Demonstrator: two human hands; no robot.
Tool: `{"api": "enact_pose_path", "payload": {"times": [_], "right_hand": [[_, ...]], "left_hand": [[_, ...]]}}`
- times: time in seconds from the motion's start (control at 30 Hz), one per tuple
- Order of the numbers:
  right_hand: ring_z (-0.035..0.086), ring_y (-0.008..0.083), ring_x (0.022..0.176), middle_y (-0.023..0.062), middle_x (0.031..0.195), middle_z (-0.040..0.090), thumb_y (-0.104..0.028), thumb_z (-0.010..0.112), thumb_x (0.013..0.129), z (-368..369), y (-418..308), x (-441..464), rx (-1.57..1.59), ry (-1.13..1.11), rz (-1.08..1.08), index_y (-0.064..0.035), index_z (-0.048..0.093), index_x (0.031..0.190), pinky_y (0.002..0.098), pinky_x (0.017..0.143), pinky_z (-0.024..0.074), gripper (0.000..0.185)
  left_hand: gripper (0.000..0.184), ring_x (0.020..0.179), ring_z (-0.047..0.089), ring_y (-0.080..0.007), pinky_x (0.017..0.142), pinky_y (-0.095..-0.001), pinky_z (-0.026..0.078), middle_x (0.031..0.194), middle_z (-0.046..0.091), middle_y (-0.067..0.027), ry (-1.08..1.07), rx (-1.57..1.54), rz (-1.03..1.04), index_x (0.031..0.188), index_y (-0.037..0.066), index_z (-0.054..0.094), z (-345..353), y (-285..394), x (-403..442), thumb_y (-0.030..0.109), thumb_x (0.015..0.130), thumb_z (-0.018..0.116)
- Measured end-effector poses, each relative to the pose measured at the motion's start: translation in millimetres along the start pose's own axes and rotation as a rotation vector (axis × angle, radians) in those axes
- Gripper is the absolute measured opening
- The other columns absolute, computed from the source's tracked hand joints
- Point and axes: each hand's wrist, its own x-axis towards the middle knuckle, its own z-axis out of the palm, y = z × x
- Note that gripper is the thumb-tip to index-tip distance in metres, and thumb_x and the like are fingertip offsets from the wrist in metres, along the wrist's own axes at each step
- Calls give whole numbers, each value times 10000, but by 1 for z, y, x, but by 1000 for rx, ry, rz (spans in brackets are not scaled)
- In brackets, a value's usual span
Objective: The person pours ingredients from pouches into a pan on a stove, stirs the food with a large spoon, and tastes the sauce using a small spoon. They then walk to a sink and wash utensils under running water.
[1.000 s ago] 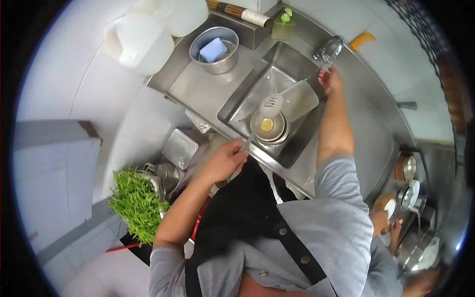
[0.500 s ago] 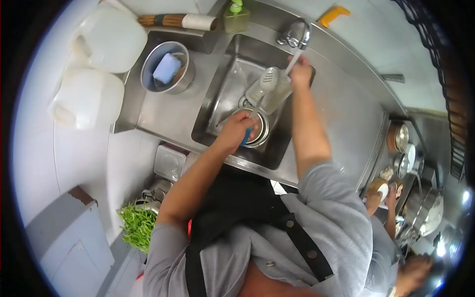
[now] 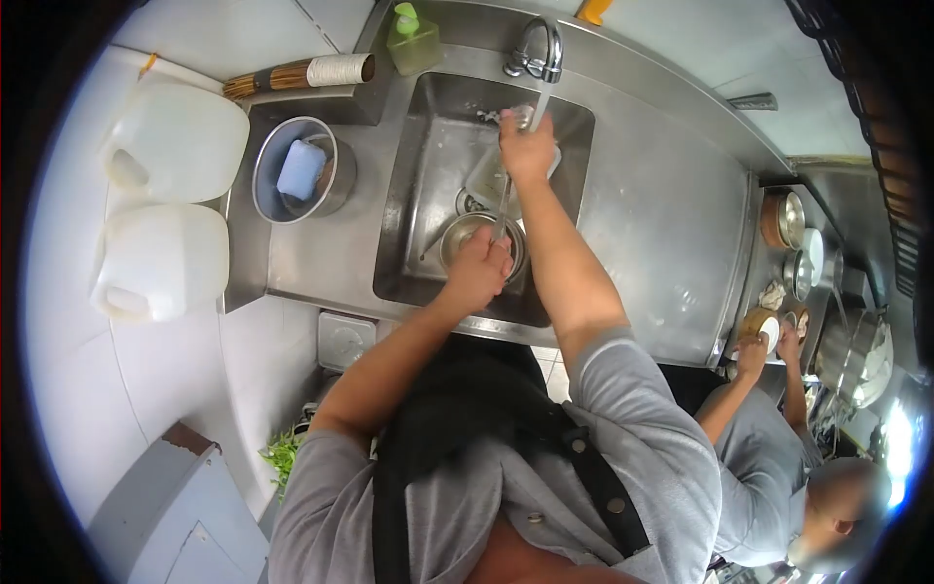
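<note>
My left hand [image 3: 479, 268] is closed round the handle end of a metal slotted spoon [image 3: 504, 206], over the sink. Its shank points up toward the faucet. My right hand [image 3: 527, 146] grips the spoon's head, which is mostly hidden, under the running water [image 3: 541, 102] from the faucet [image 3: 537, 58]. Beneath my hands, a clear plastic container [image 3: 484, 182] lies in the sink [image 3: 413, 146], partly covered by my right hand. Round metal pots [image 3: 452, 241] sit lower in the sink, under my left hand.
Left of the sink stands a metal pot [image 3: 341, 190] holding a blue sponge [image 3: 302, 170]. A soap bottle [image 3: 415, 44], a bamboo brush [image 3: 292, 76] and two white jugs [image 3: 165, 258] line the back and left. A co-worker [image 3: 769, 457] works at the right with a bowl.
My right hand has moved left from beside the container onto the spoon's head, under the water. My left hand keeps its hold on the spoon. The view has shifted slightly.
</note>
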Motion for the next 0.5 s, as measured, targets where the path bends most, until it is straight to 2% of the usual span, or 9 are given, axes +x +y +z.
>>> {"api": "enact_pose_path", "payload": {"times": [0.03, 0.1, 0.13, 0.23, 0.27, 0.33, 0.37, 0.43, 0.5], "right_hand": [[689, 372, 1001, 299, 1267, 612, -271, 717, 880, 7, 1, -3, -109, 44, -118, 78, 513, 1316, 412, 925, 538, 595], [678, 371, 1040, 291, 1353, 565, -268, 720, 890, 23, 10, 7, -10, 32, -70, 65, 486, 1349, 428, 931, 541, 614], [673, 368, 1054, 281, 1375, 547, -263, 717, 903, 29, 17, 22, 189, -32, 109, 60, 474, 1359, 442, 916, 552, 610], [683, 361, 1028, 249, 1234, 606, -212, 662, 963, 14, 11, 34, 844, -242, 406, 53, 460, 1336, 459, 831, 599, 501], [690, 358, 1008, 238, 1152, 644, -189, 637, 986, 0, -7, 29, 1074, -322, 465, 52, 459, 1320, 461, 796, 617, 448], [702, 345, 957, 221, 1087, 655, -176, 609, 1008, -15, -27, 16, 1130, -428, 450, 81, 490, 1257, 447, 789, 630, 378], [708, 339, 932, 213, 1054, 661, -170, 596, 1018, -20, -31, 9, 1151, -482, 449, 95, 505, 1226, 440, 785, 636, 349], [700, 305, 787, 171, 932, 661, -201, 622, 1015, -21, -32, 5, 1037, -359, 552, 61, 562, 1117, 408, 656, 614, 288], [685, 252, 658, 160, 876, 655, -297, 628, 1015, -19, -25, 9, 910, -272, 563, 49, 585, 1069, 348, 509, 568, 353]], "left_hand": [[236, 561, 564, -180, 513, -337, 450, 763, 602, -76, 44, 149, 4, 1100, 24, 534, 3, 4, -2, 248, 1031, 509], [260, 626, 629, -262, 593, -408, 498, 810, 647, -137, 178, 657, 233, 1148, 16, 526, -1, -25, 17, 248, 1031, 514], [275, 658, 661, -303, 633, -444, 522, 833, 670, -167, 240, 906, 336, 1172, 12, 522, -1, -31, 17, 248, 1031, 516], [316, 743, 688, -391, 732, -512, 535, 896, 692, -225, 336, 896, 392, 1206, 11, 543, -4, -21, 22, 266, 1020, 553], [327, 733, 686, -367, 724, -476, 545, 900, 692, -209, 315, 768, 407, 1196, 5, 557, -7, -23, 32, 277, 1016, 558], [350, 713, 681, -320, 709, -403, 565, 908, 692, -177, 278, 504, 431, 1177, -7, 584, -14, -27, 63, 300, 1009, 567], [337, 720, 673, -294, 712, -391, 557, 899, 690, -158, 232, 239, 383, 1149, -5, 598, -14, -25, 79, 302, 1013, 566], [321, 733, 656, -241, 719, -367, 541, 882, 686, -121, 134, -290, 294, 1094, 0, 625, -7, -6, 113, 306, 1019, 565], [311, 759, 629, -203, 767, -343, 532, 826, 654, -67, 90, -183, 233, 1088, -6, 637, -7, 21, 126, 288, 1035, 547]]}}
